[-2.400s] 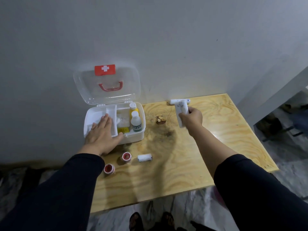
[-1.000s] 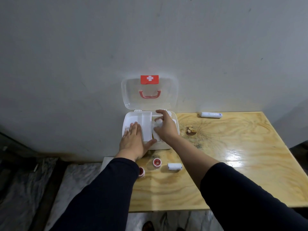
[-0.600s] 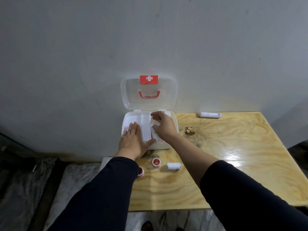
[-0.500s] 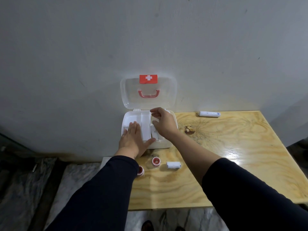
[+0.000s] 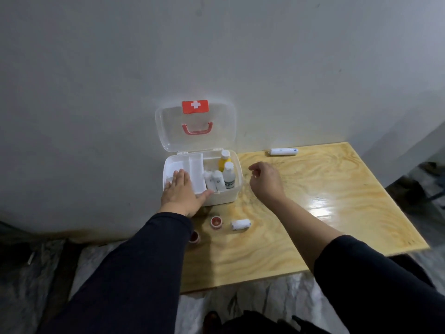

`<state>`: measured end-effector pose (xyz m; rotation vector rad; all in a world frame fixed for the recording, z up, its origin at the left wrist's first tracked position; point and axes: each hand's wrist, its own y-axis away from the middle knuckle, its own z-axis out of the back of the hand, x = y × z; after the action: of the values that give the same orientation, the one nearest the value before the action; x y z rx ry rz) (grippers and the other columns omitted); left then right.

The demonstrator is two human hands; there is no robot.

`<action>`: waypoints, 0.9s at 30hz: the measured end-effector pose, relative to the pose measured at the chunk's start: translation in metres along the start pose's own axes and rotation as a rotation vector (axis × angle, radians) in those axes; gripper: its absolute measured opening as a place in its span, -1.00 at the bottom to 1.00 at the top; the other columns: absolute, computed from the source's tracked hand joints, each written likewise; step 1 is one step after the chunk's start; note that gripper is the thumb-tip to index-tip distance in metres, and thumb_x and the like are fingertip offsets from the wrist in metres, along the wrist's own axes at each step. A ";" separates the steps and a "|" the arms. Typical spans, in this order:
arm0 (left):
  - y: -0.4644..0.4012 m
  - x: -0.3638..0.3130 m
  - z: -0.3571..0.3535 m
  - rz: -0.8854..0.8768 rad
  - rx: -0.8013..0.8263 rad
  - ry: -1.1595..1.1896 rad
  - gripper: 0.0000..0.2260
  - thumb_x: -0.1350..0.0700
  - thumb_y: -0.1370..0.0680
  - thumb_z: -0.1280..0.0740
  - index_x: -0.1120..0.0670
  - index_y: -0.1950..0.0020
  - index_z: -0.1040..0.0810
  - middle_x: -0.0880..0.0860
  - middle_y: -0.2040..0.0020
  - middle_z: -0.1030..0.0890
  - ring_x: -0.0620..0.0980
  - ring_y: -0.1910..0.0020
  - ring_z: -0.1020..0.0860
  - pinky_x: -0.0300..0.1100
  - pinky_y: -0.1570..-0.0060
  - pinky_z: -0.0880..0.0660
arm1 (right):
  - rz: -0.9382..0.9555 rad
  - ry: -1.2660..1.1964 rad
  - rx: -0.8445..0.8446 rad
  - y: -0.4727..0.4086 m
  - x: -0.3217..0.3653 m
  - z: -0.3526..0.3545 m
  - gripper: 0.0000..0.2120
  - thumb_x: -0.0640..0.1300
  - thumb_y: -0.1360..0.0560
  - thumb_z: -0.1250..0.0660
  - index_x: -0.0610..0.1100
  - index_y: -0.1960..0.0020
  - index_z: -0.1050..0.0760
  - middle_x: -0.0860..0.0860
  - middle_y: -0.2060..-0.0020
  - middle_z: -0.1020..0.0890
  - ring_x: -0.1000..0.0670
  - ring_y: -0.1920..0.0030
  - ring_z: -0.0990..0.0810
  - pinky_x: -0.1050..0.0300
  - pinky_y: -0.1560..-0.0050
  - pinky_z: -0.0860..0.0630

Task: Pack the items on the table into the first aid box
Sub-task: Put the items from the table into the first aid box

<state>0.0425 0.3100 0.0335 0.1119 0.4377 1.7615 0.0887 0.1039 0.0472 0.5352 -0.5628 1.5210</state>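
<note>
The white first aid box (image 5: pixel 226 197) stands open at the table's back left, its clear lid (image 5: pixel 195 126) upright against the wall. Inside the right compartment stand a yellow bottle (image 5: pixel 224 159), a white bottle (image 5: pixel 228 175) and two white rolls (image 5: pixel 214 181). My left hand (image 5: pixel 183 192) lies flat, fingers spread, on the box's left tray. My right hand (image 5: pixel 265 180) hovers just right of the box, fingers loosely curled and holding nothing. On the table in front of the box lie a red tape roll (image 5: pixel 216 222), a white bandage roll (image 5: pixel 240 224) and a second red roll (image 5: pixel 194 237), partly hidden by my left sleeve.
A white tube (image 5: pixel 283 151) lies at the table's back edge by the wall. The wooden table (image 5: pixel 325 201) ends at its right and front edges, with floor below. The grey wall stands directly behind the box.
My right hand has left the box's right compartment and moved right, holding nothing; the white roll it carried now stands in the box. My left hand has stayed on the box.
</note>
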 end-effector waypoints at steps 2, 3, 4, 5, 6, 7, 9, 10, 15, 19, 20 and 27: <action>-0.001 0.001 -0.001 -0.007 -0.007 -0.016 -0.13 -0.39 -0.53 0.01 0.20 -0.58 0.19 0.11 -0.60 0.19 0.03 -0.57 0.19 -0.03 -0.53 0.15 | -0.023 0.060 0.087 0.013 -0.016 -0.009 -0.74 -0.29 -0.47 -0.29 -0.22 -0.15 -0.57 -0.14 -0.11 -0.64 -0.11 -0.12 -0.57 0.09 -0.15 -0.46; -0.001 0.001 -0.002 -0.010 -0.015 -0.026 -0.12 -0.39 -0.53 0.01 0.21 -0.58 0.18 0.12 -0.60 0.19 0.03 -0.57 0.19 -0.03 -0.54 0.14 | -0.030 0.078 0.153 0.020 -0.022 -0.014 -0.73 -0.24 -0.46 -0.35 -0.21 -0.16 -0.57 -0.13 -0.10 -0.65 -0.10 -0.12 -0.59 0.09 -0.16 -0.46; -0.002 0.001 -0.003 -0.014 -0.024 -0.035 -0.12 -0.39 -0.53 0.02 0.22 -0.57 0.18 0.12 -0.60 0.18 0.03 -0.57 0.18 -0.03 -0.54 0.14 | -0.036 0.091 0.228 0.027 -0.027 -0.019 -0.70 -0.19 -0.45 -0.40 -0.19 -0.18 -0.57 -0.11 -0.11 -0.65 -0.09 -0.12 -0.59 0.10 -0.16 -0.46; -0.002 0.002 -0.004 -0.017 -0.030 -0.039 -0.12 -0.39 -0.53 0.02 0.22 -0.57 0.18 0.13 -0.60 0.18 0.03 -0.57 0.18 -0.03 -0.54 0.14 | -0.035 0.105 0.299 0.033 -0.029 -0.023 -0.65 -0.14 -0.43 -0.44 -0.18 -0.19 -0.56 -0.10 -0.12 -0.65 -0.08 -0.13 -0.59 0.11 -0.15 -0.46; -0.003 0.002 -0.005 -0.018 -0.034 -0.040 -0.12 -0.39 -0.53 0.02 0.22 -0.57 0.18 0.12 -0.60 0.17 0.03 -0.57 0.18 -0.03 -0.54 0.14 | -0.029 0.125 0.361 0.038 -0.031 -0.027 -0.61 -0.11 -0.40 -0.47 -0.17 -0.20 -0.56 -0.09 -0.13 -0.64 -0.07 -0.14 -0.59 0.12 -0.14 -0.45; -0.003 0.002 -0.006 -0.017 -0.035 -0.039 -0.12 -0.39 -0.53 0.02 0.22 -0.57 0.18 0.12 -0.60 0.17 0.03 -0.57 0.18 -0.03 -0.53 0.14 | -0.014 0.146 0.406 0.043 -0.033 -0.031 -0.57 -0.08 -0.37 -0.49 -0.16 -0.21 -0.57 -0.09 -0.14 -0.63 -0.07 -0.14 -0.58 0.13 -0.13 -0.45; -0.003 0.003 -0.007 -0.015 -0.040 -0.039 -0.12 -0.39 -0.53 0.02 0.22 -0.58 0.18 0.12 -0.60 0.17 0.03 -0.57 0.17 -0.03 -0.53 0.13 | 0.012 0.181 0.459 0.049 -0.036 -0.037 -0.53 -0.05 -0.33 -0.52 -0.16 -0.20 -0.57 -0.09 -0.15 -0.62 -0.08 -0.15 -0.56 0.11 -0.14 -0.45; -0.003 0.003 -0.007 -0.016 -0.043 -0.043 -0.12 -0.39 -0.53 0.02 0.21 -0.58 0.18 0.12 -0.60 0.17 0.03 -0.58 0.17 -0.03 -0.53 0.13 | 0.023 0.199 0.474 0.051 -0.037 -0.038 -0.53 -0.05 -0.32 -0.52 -0.16 -0.20 -0.57 -0.10 -0.15 -0.61 -0.09 -0.16 -0.54 0.10 -0.15 -0.44; -0.003 0.003 -0.006 -0.022 -0.053 -0.058 -0.13 -0.39 -0.53 0.02 0.21 -0.58 0.15 0.11 -0.60 0.15 0.03 -0.58 0.15 -0.03 -0.53 0.12 | 0.105 0.279 0.497 0.049 -0.040 -0.038 -0.65 -0.12 -0.36 -0.46 -0.16 -0.13 -0.61 -0.12 -0.10 -0.60 -0.11 -0.16 -0.52 0.08 -0.12 -0.42; -0.006 0.001 0.004 -0.033 -0.062 -0.087 -0.16 -0.38 -0.54 0.03 0.20 -0.58 0.06 0.11 -0.60 0.05 0.02 -0.58 0.07 -0.01 -0.53 0.12 | 0.057 0.261 0.409 0.035 -0.044 -0.027 -0.70 -0.09 -0.41 -0.45 -0.19 -0.10 -0.62 -0.12 -0.07 -0.60 -0.13 -0.08 -0.57 0.05 -0.02 -0.47; -0.008 -0.001 0.008 -0.044 -0.077 -0.082 -0.19 -0.36 -0.55 0.03 0.19 -0.58 0.03 0.10 -0.60 0.02 0.02 -0.58 0.05 0.00 -0.54 0.10 | 0.039 0.246 0.379 0.030 -0.046 -0.022 -0.72 -0.05 -0.43 -0.43 -0.19 -0.07 -0.63 -0.13 -0.06 -0.61 -0.14 -0.06 -0.58 0.05 0.01 -0.48; -0.032 -0.068 0.051 -0.211 -0.298 0.007 -0.52 -0.12 -0.64 -0.07 0.12 -0.45 -0.35 0.05 -0.45 -0.38 0.07 -0.41 -0.35 -0.05 -0.34 -0.29 | 0.066 0.240 0.191 -0.034 -0.063 0.021 -0.69 0.02 -0.50 -0.33 -0.22 -0.01 -0.63 -0.18 -0.01 -0.62 -0.18 -0.08 -0.55 0.00 -0.03 -0.51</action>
<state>0.1040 0.2626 0.0805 -0.1466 0.1806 1.5995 0.1243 0.0428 0.0234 0.4742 -0.2526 1.6841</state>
